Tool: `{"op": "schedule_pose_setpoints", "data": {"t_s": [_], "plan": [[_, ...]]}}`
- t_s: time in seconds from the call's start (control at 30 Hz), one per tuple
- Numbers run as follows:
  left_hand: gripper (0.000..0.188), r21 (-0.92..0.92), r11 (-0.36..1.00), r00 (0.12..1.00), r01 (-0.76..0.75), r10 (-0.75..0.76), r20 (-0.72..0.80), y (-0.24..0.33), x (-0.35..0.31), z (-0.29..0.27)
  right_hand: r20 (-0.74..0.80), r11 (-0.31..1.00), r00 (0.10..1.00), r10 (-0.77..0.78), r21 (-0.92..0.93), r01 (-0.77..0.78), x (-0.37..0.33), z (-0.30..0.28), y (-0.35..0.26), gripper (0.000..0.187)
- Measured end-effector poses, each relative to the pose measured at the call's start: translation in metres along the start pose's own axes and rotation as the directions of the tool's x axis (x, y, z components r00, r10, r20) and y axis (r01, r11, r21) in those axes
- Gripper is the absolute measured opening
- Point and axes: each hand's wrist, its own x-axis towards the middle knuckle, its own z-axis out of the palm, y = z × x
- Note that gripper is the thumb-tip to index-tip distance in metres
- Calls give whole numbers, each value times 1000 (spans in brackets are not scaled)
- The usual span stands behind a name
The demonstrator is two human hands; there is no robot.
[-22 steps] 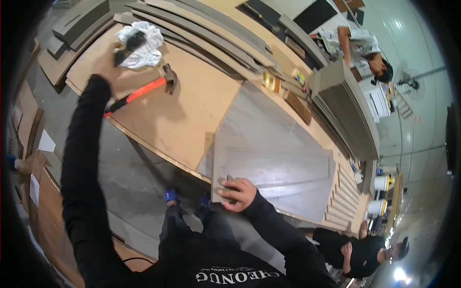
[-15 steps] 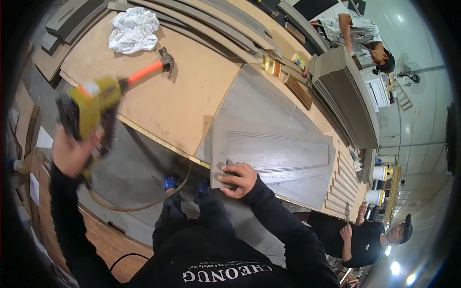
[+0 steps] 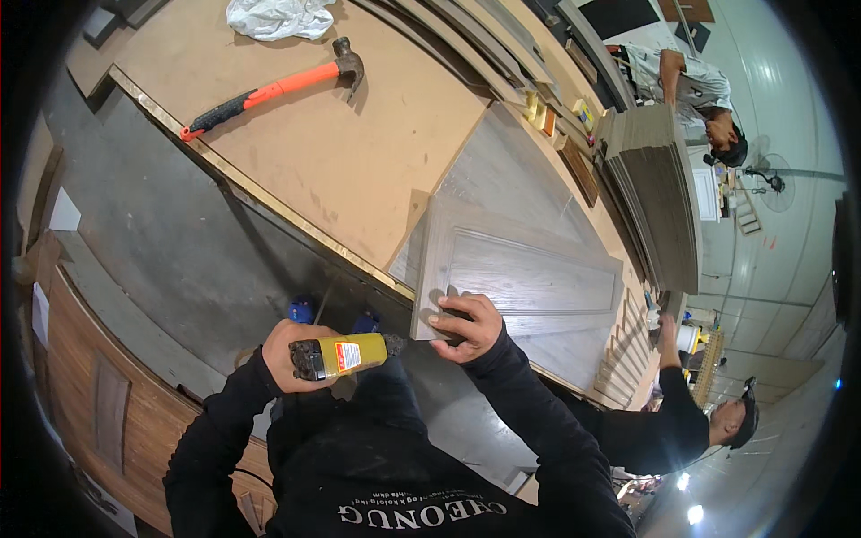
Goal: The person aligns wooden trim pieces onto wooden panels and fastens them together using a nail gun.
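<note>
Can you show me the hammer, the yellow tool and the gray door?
Claw hammer [image 3: 289,86]: head view, on the orange part of its handle.
Yellow power tool [image 3: 348,356]: head view, on its label.
Gray panel door [image 3: 536,272]: head view, on its middle panel.

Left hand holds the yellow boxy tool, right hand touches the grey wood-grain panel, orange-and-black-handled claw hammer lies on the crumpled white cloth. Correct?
No: in the head view, the claw hammer lies on the flat tan board, apart from the white cloth. The rest stands: left hand holds the yellow tool, right hand touches the grey panel.
</note>
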Motion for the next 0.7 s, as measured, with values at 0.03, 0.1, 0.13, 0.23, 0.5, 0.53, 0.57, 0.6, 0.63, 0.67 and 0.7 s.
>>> {"op": "schedule_pose_setpoints", "data": {"t_s": [0.03,0.1,0.13,0.23,0.5,0.53,0.57,0.6,0.63,0.67,0.7], "plan": [[33,-6,1000,1000,1,-1,1,-1,0,1,-2,1000,1000,-1,-7,1,0,0,-1,36],[33,-4,1000,1000,-12,12,-9,-4,3,1,3,1000,1000,2,-12,-2,0,-2,0,36],[33,-7,1000,1000,-11,11,-7,-5,4,1,2,1000,1000,-1,-15,1,1,-2,0,36],[32,-43,999,1000,-25,25,0,-6,7,3,-1,1000,1000,0,-22,0,1,-1,-1,37],[31,-76,997,1000,0,-1,-5,-9,10,5,-10,1000,1000,-6,-22,6,0,0,-1,37],[31,-77,997,1000,-1,0,-5,-10,10,5,-7,1000,1000,-2,-21,2,0,0,-1,37],[31,-77,997,1000,-2,1,-12,-11,10,6,-6,1000,1000,-2,-22,2,0,-1,-1,37],[31,-76,997,1000,-4,2,-20,-13,9,6,-5,1000,1000,-3,-23,3,0,-1,-1,37],[31,-78,997,1000,-4,2,-20,-12,10,6,-3,1000,1000,-4,-23,4,0,-1,-1,37],[31,-71,997,1000,1,-2,-18,-10,10,6,-2,1000,1000,-3,-23,3,1,-1,-1,37],[31,-65,998,1000,6,-7,-16,-10,11,5,-2,1000,1000,-2,-25,2,1,-1,-1,37]]}}
